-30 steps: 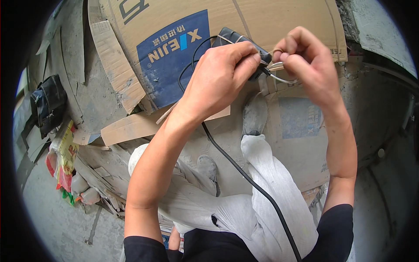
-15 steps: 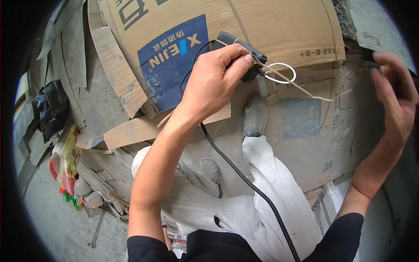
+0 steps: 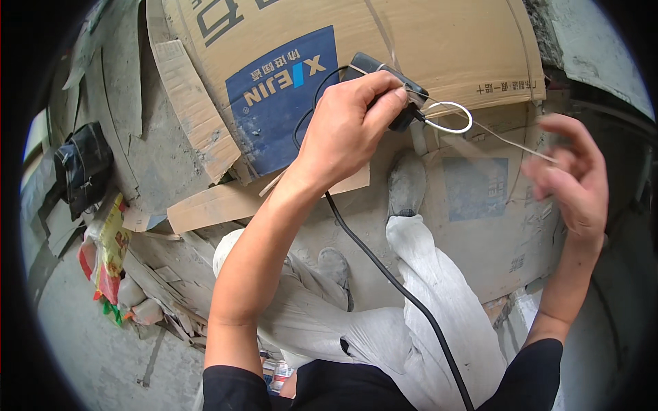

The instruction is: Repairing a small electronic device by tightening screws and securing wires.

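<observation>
My left hand [image 3: 349, 127] is closed around a black box-shaped block [image 3: 391, 75], which looks like a power adapter or socket, held above the cardboard. A thin pale string [image 3: 510, 140] runs from its pinched thumb and forefinger toward my right hand [image 3: 572, 175]. The right fingers are partly curled and smeared by motion at the string's far end, so a grip on it cannot be made out. From the block's near end sticks out a white cable loop [image 3: 469, 122]. A thick black cord [image 3: 384, 270] passes below my left wrist and down over my trousers.
Large printed cardboard [image 3: 452, 41] lies ahead, with torn strips [image 3: 199, 109] at its left. My dusty shoes [image 3: 406, 181] stand on more cardboard. At the left are a black bag [image 3: 86, 168] and a colourful plastic bag [image 3: 110, 253].
My right hand has swung inward from the right, to the string's free end. The string now stretches straighter toward it. My left hand and the block have barely shifted.
</observation>
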### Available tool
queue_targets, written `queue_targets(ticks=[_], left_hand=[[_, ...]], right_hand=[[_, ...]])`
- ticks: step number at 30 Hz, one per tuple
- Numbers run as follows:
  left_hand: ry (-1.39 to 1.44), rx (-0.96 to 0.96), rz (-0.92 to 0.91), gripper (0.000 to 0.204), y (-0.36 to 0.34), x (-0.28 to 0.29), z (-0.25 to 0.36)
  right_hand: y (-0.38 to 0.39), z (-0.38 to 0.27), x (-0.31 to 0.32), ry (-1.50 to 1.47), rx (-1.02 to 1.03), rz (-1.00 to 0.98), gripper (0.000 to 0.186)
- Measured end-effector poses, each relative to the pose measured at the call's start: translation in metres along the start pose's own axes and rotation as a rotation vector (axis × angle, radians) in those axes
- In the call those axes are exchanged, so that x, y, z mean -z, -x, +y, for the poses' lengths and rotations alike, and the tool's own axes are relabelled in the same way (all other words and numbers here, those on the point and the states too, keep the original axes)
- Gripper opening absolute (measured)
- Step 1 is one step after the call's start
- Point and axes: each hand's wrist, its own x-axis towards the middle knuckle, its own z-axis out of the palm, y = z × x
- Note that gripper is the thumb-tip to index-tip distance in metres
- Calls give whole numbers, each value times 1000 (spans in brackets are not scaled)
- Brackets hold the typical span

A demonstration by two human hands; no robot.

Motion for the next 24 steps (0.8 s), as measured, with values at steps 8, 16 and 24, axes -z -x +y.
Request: queue_targets(ticks=[8, 16, 24], left_hand=[[15, -6, -16, 27, -3, 3, -1], [-11, 10, -41, 25, -4, -1, -1], [-24, 1, -64, 23, -4, -4, 3]], right_hand=[[60, -20, 67, 878, -88, 373, 52], [-30, -17, -70, 967, 567, 140, 60], [-90, 17, -91, 720, 568, 54, 18]])
